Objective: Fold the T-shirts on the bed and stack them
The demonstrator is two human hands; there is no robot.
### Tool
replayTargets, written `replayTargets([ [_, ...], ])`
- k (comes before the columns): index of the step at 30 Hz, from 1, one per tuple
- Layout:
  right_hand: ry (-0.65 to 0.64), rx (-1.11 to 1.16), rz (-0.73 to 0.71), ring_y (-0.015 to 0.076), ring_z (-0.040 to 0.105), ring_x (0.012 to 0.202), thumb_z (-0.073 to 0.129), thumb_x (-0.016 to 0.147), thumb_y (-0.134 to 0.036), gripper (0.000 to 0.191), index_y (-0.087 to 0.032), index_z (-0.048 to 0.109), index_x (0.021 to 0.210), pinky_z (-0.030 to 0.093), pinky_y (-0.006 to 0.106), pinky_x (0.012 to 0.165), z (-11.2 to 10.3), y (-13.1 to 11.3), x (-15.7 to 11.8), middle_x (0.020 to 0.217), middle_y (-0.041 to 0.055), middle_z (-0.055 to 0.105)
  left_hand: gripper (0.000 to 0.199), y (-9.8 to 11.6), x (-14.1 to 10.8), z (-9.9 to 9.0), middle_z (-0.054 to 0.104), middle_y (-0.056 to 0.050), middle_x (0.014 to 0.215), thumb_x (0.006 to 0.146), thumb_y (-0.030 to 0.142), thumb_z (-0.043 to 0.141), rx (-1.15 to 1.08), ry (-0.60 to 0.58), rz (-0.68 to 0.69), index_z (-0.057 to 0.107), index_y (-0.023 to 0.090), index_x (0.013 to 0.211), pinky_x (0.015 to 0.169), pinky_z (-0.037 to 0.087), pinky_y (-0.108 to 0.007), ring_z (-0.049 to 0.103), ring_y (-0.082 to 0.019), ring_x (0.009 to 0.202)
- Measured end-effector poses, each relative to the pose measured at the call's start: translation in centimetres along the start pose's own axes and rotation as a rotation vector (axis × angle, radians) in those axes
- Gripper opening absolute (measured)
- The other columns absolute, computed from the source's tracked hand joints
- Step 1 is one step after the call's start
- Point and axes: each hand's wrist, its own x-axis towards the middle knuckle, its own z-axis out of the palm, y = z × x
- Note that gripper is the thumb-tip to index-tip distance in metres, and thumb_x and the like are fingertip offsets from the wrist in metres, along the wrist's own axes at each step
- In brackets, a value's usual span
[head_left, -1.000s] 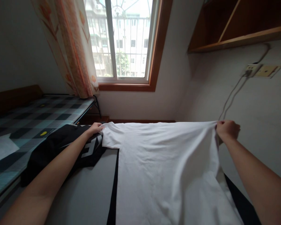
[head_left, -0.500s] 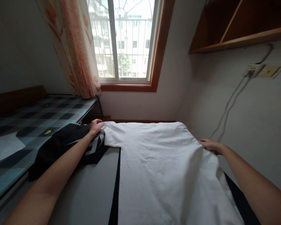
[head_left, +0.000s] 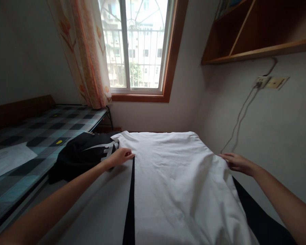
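A white shirt [head_left: 168, 170] lies spread over a board or table with a grey and black surface. My left hand [head_left: 121, 156] pinches the shirt's left edge, just below the short sleeve. At the shirt's right edge is my right hand [head_left: 236, 162], its fingers closed on the cloth near the wall. Soft folds run down the right half of the shirt. A black garment with grey print [head_left: 79, 153] lies bunched to the left, beyond my left forearm.
A bed with a checked cover [head_left: 73, 117] stands at the left, with a white paper [head_left: 10, 158] on it. Behind are a curtain [head_left: 88, 54] and a window. A wooden shelf [head_left: 260, 49] and a socket with a cord [head_left: 263, 81] are on the right wall.
My left hand has moved from the sleeve's end down and right to the shirt's side edge. My right hand stays at the right edge. The view has shifted slightly.
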Motion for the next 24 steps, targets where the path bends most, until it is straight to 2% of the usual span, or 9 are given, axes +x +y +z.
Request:
replayTargets([
  [2,-0.098,0.133,0.030,0.0177,0.064,0.068,0.058,0.087,-0.030,0.010,-0.021,0.056,0.089,0.053,0.025,0.068,-0.1,0.1,-1.6,0.072,0.0080,0.067,0.051,0.9,-1.1,1.2,0.046,0.001,0.046,0.083,0.058,0.054,-0.025,-0.076,-0.038,0.054,0.019,0.051,0.051,0.024,-0.028,0.036,-0.011,0.048],
  [4,-0.159,0.189,0.050,0.0198,0.066,0.075,0.059,0.086,-0.029,0.009,-0.020,0.058,0.084,0.053,0.025,0.069,-0.1,0.3,-3.0,0.080,0.0123,0.070,0.056,1.6,-1.8,2.1,0.044,0.001,0.044,0.079,0.063,0.056,-0.070,-0.120,-0.088,0.050,0.019,0.045,0.051,0.023,-0.028,0.035,-0.011,0.047],
  [8,-0.063,0.149,0.110,0.0166,0.064,0.068,0.068,0.081,-0.033,0.019,-0.020,0.056,0.088,0.046,0.021,0.052,0.5,1.0,-5.6,0.083,0.0116,0.069,0.049,2.3,-2.3,3.0,0.054,0.000,0.053,0.067,0.064,0.067,-0.238,-0.162,-0.212,0.058,0.018,0.056,0.051,0.030,-0.026,0.046,-0.013,0.053],
  [11,0.013,-0.044,0.138,0.0131,0.058,0.056,0.070,0.079,-0.039,0.028,-0.020,0.052,0.089,0.036,0.018,0.042,1.2,1.7,-7.3,0.073,0.0069,0.065,0.042,2.7,-2.7,3.5,0.060,-0.001,0.067,0.059,0.055,0.075,-0.327,-0.117,-0.248,0.062,0.017,0.072,0.055,0.037,-0.025,0.053,-0.015,0.062],
  [14,-0.012,-0.217,0.133,0.0095,0.047,0.046,0.073,0.074,-0.041,0.031,-0.020,0.051,0.083,0.025,0.016,0.037,1.8,2.5,-8.6,0.060,0.0021,0.058,0.037,3.1,-3.4,3.7,0.057,0.001,0.068,0.057,0.045,0.077,-0.321,-0.041,-0.212,0.059,0.019,0.076,0.056,0.038,-0.025,0.051,-0.014,0.063],
  [16,-0.028,-0.246,0.124,0.0082,0.041,0.044,0.075,0.069,-0.040,0.032,-0.019,0.052,0.079,0.022,0.015,0.037,1.8,3.2,-9.3,0.054,0.0001,0.053,0.032,3.5,-3.8,3.6,0.053,0.003,0.064,0.058,0.040,0.076,-0.309,0.023,-0.167,0.056,0.020,0.074,0.056,0.037,-0.025,0.049,-0.013,0.061],
  [19,-0.063,-0.165,0.101,0.0087,0.041,0.046,0.077,0.063,-0.038,0.033,-0.019,0.058,0.081,0.024,0.016,0.038,1.5,3.9,-10.2,0.056,0.0001,0.053,0.028,4.2,-4.3,3.2,0.053,0.004,0.061,0.064,0.040,0.073,-0.316,0.094,-0.114,0.054,0.021,0.074,0.055,0.036,-0.025,0.049,-0.013,0.058],
  [22,-0.191,-0.061,0.048,0.0102,0.042,0.047,0.076,0.061,-0.043,0.031,-0.019,0.064,0.076,0.031,0.020,0.040,1.2,4.2,-11.1,0.054,-0.0016,0.047,0.032,4.5,-4.9,3.0,0.056,0.004,0.058,0.070,0.044,0.069,-0.387,-0.065,-0.180,0.055,0.021,0.086,0.051,0.037,-0.025,0.053,-0.013,0.050],
  [24,-0.275,0.015,0.005,0.0147,0.051,0.054,0.075,0.062,-0.043,0.027,-0.019,0.063,0.069,0.043,0.024,0.047,1.3,4.0,-11.8,0.054,0.0010,0.050,0.043,4.6,-5.3,3.1,0.060,0.005,0.059,0.070,0.046,0.070,-0.458,-0.208,-0.274,0.054,0.020,0.101,0.049,0.037,-0.024,0.055,-0.013,0.047],
])
